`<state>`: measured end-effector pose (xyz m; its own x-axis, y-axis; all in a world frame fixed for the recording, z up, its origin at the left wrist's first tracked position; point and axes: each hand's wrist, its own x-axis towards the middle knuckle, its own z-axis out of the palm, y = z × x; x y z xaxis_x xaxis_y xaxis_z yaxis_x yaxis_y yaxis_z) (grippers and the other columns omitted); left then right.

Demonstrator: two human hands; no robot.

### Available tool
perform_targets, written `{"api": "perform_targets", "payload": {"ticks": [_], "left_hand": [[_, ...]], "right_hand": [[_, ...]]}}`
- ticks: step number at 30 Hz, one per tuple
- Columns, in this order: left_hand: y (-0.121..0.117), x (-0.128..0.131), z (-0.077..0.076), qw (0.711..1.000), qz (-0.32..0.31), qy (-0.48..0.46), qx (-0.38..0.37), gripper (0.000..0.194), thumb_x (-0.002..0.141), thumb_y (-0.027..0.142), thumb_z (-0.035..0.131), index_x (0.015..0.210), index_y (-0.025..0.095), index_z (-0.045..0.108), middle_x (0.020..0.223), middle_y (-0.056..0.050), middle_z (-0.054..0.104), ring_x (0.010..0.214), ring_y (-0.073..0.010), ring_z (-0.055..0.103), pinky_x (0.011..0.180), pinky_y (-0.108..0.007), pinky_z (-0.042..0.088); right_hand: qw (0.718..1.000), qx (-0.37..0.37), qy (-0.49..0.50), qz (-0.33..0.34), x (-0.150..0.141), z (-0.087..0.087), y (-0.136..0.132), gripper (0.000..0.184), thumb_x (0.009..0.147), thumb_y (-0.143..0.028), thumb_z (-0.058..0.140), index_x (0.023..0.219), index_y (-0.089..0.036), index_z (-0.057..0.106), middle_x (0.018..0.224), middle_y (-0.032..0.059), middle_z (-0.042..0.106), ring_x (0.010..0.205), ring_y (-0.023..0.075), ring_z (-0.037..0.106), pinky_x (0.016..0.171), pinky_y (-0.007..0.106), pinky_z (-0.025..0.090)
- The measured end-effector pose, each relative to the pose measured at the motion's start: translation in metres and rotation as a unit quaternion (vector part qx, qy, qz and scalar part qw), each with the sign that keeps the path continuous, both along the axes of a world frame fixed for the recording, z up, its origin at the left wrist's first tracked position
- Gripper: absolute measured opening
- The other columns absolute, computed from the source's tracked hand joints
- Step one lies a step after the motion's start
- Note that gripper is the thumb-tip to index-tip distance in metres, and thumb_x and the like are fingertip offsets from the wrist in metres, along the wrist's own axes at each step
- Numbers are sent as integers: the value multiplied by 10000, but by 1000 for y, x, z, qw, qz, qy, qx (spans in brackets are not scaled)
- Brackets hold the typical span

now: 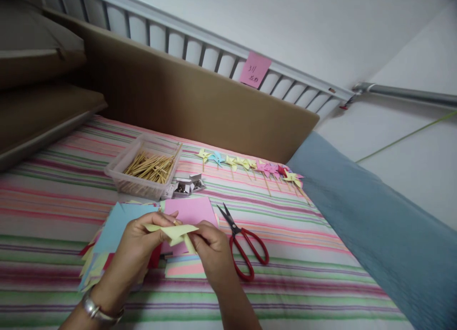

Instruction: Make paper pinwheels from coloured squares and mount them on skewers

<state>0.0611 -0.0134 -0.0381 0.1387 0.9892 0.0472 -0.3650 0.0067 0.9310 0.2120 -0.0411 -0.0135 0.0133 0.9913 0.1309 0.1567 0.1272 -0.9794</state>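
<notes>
A pale yellow paper pinwheel (pixel 176 232), partly folded, is held up between my two hands. My left hand (pixel 146 232) pinches its left side, the thumb and fingers closed on the paper. On the other side my right hand (pixel 212 244) grips a folded corner. Below the hands lie a pink paper sheet (pixel 193 210) and a pile of coloured papers with a blue sheet (pixel 119 225) on top. Red-handled scissors (pixel 246 249) rest to the right, blades partly apart. The centre of the pinwheel is partly hidden by my fingers.
A clear plastic box (pixel 117 173) holds many wooden sticks (pixel 152 167). Two small open boxes (pixel 189 185) of dark pins stand beside it. Finished pinwheels on sticks (pixel 246 164) lie in a row at the back. A cardboard panel (pixel 185 96) stands behind the striped cloth (pixel 303 292).
</notes>
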Motion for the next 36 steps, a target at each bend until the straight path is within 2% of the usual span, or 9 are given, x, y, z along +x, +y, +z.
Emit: {"api": "perform_targets", "payload": {"ticks": [9, 18, 26, 36], "left_hand": [[2, -6, 7, 993, -4, 68, 99, 97, 686, 146, 685, 640, 231, 694, 820, -16, 716, 894, -196, 626, 897, -326, 436], [0, -11, 10, 987, -12, 70, 143, 136, 716, 144, 652, 654, 253, 704, 763, 2, 708, 818, -176, 626, 992, -375, 381], [1, -12, 8, 988, -20, 66, 137, 136, 706, 134, 662, 645, 251, 694, 733, 9, 702, 775, -171, 628, 988, -388, 381], [1, -11, 6, 992, -22, 60, 113, 103, 681, 151, 680, 620, 232, 693, 717, -14, 694, 766, -193, 624, 904, -392, 440]], "right_hand": [[998, 48, 32, 16, 6, -4, 1, 172, 753, -157, 617, 807, -250, 752, 694, 7, 596, 633, 128, 538, 587, 228, 432], [997, 63, 25, 23, 4, -2, -2, 170, 770, -151, 621, 819, -253, 748, 722, 19, 627, 651, 135, 560, 590, 228, 434], [997, 78, 8, 22, 2, 1, -3, 159, 760, -155, 635, 829, -246, 747, 703, 12, 626, 633, 127, 560, 578, 224, 431], [997, 73, 19, 18, 0, -2, -3, 172, 758, -156, 634, 819, -261, 756, 672, 9, 609, 620, 124, 554, 563, 217, 425]]}}
